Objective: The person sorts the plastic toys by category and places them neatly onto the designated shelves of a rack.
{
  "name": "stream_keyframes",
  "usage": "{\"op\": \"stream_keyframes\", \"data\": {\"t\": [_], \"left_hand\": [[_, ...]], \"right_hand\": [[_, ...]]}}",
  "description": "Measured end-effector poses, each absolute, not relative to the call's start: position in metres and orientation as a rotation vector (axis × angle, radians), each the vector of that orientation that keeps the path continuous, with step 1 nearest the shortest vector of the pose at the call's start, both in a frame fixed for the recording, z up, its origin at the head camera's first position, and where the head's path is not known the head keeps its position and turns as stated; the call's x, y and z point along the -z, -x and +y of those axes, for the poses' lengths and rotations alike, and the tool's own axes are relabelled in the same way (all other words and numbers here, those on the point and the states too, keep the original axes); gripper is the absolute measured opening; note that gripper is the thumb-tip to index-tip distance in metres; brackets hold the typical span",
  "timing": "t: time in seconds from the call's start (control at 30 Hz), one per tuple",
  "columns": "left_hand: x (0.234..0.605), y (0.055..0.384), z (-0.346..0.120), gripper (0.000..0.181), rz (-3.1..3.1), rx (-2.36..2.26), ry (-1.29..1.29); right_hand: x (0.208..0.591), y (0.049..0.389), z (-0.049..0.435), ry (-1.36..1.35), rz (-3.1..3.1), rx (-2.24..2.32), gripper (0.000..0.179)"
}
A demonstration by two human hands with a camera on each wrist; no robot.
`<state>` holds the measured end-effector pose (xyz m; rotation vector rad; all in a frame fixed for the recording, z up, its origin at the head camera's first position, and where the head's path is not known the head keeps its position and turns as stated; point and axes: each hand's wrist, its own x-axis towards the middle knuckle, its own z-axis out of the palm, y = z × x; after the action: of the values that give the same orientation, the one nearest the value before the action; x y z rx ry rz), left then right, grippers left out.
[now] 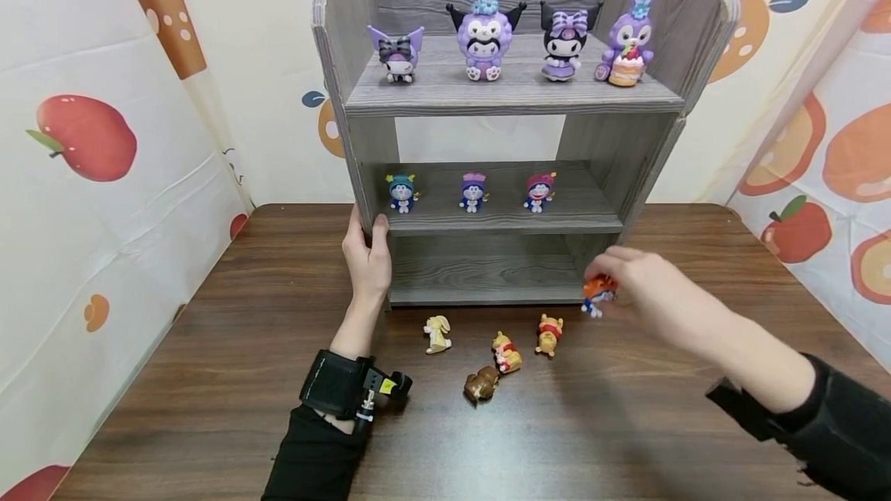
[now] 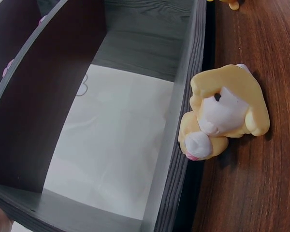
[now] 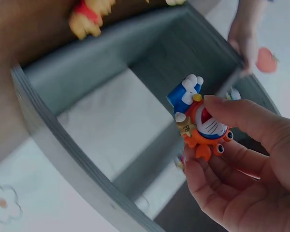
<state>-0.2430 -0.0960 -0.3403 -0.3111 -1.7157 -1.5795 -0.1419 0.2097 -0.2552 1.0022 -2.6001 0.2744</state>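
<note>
My right hand (image 1: 647,288) pinches a small blue-and-white cat figurine with an orange crab hat (image 3: 198,118) between thumb and fingers, in front of the shelf's lower right corner. In the right wrist view the figurine's white feet point up and away from the palm. My left hand (image 1: 367,257) grips the left side panel of the grey wooden shelf (image 1: 515,108), thumb on the inner side. On the middle board stand three similar cat figurines, with a green hat (image 1: 401,193), a purple hat (image 1: 472,192) and a pink hat (image 1: 539,192).
On the brown table (image 1: 278,408) lie a cream rabbit figurine (image 1: 438,335), two yellow bear figurines in red (image 1: 506,352) and a brown figurine (image 1: 481,385). Several purple and black figurines, among them a long-eared rabbit holding cake (image 1: 629,41), stand on the top board.
</note>
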Motion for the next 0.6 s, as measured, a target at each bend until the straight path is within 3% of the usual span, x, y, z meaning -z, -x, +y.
{"op": "stream_keyframes", "data": {"t": [0.23, 0.6], "left_hand": [[0.340, 0.243, -0.097, 0.035, -1.716, 1.571, 0.302], [0.340, 0.244, -0.096, 0.036, -1.713, 1.587, 0.312]], "right_hand": [[0.219, 0.164, 0.213, -0.956, -2.602, -0.214, 0.030], [0.198, 0.198, 0.212, -0.876, -2.653, -0.141, 0.028]]}}
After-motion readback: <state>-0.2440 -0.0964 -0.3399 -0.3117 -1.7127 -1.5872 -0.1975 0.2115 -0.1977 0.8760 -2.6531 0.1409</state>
